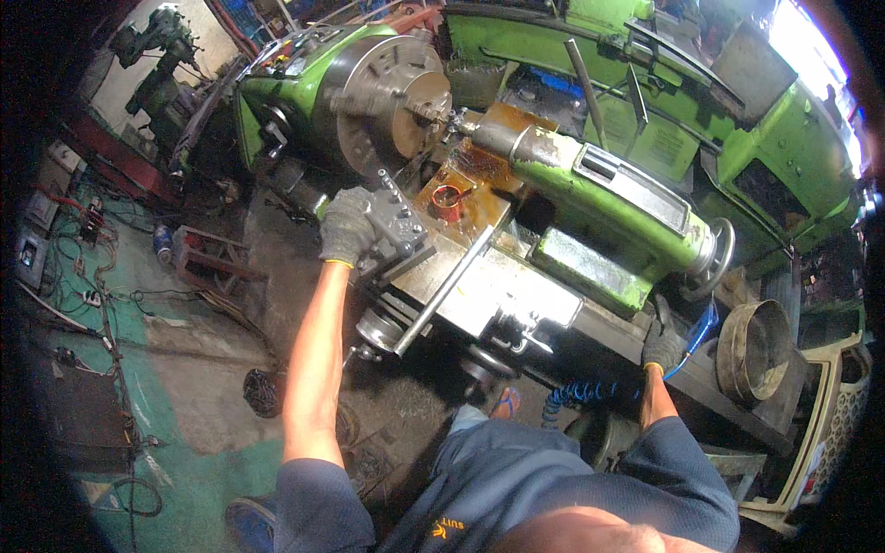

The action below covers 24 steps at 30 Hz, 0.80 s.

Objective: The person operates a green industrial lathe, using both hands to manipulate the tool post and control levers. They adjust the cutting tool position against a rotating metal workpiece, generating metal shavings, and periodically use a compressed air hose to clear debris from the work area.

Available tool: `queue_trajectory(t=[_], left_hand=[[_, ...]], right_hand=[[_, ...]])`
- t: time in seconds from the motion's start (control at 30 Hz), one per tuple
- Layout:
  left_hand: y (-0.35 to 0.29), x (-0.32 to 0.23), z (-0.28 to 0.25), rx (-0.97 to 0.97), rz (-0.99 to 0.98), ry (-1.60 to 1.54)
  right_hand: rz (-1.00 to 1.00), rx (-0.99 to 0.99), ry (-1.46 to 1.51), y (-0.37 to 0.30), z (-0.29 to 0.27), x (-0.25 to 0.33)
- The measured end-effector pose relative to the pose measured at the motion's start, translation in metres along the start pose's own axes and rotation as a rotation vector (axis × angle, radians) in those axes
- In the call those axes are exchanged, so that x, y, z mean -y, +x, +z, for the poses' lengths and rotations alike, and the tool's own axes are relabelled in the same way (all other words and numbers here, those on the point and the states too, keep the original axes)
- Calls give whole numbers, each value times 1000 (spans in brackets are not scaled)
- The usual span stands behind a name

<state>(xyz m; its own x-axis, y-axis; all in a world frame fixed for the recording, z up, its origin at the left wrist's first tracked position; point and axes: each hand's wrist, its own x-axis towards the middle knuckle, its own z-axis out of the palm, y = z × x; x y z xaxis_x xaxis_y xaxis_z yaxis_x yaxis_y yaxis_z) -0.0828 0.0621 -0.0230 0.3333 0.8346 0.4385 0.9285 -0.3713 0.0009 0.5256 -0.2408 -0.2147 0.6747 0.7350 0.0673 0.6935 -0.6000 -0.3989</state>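
Note:
My left hand (348, 226), in a grey knit glove, is closed against the left side of the lathe's tool post (398, 229); part of the fingers is hidden. Bolts stand up from the post's top. My right hand (661, 343), gloved too, lies by the lathe bed below the tailstock (599, 180), its visible fingers stretched out. Next to it are a blue air gun (705, 323) and its hose. Beyond my left hand, the big round chuck (383, 106) shows blurred jaws. The tailstock's quill end points at the chuck's middle.
A red cup (447, 203) with a brush-like handle stands on the oily carriage. A long bar (442, 290) slants across the carriage. At the right are the tailstock handwheel (710, 258), a round metal ring (754, 350) and a plastic chair (834, 415). Cables (101, 304) lie on the left floor.

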Motion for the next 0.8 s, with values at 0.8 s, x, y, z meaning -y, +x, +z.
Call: queue_trajectory(t=[0.8], left_hand=[[2, -5, -4, -28, -5, -17]], right_hand=[[-17, -91, -107, -6, -11, 13]])
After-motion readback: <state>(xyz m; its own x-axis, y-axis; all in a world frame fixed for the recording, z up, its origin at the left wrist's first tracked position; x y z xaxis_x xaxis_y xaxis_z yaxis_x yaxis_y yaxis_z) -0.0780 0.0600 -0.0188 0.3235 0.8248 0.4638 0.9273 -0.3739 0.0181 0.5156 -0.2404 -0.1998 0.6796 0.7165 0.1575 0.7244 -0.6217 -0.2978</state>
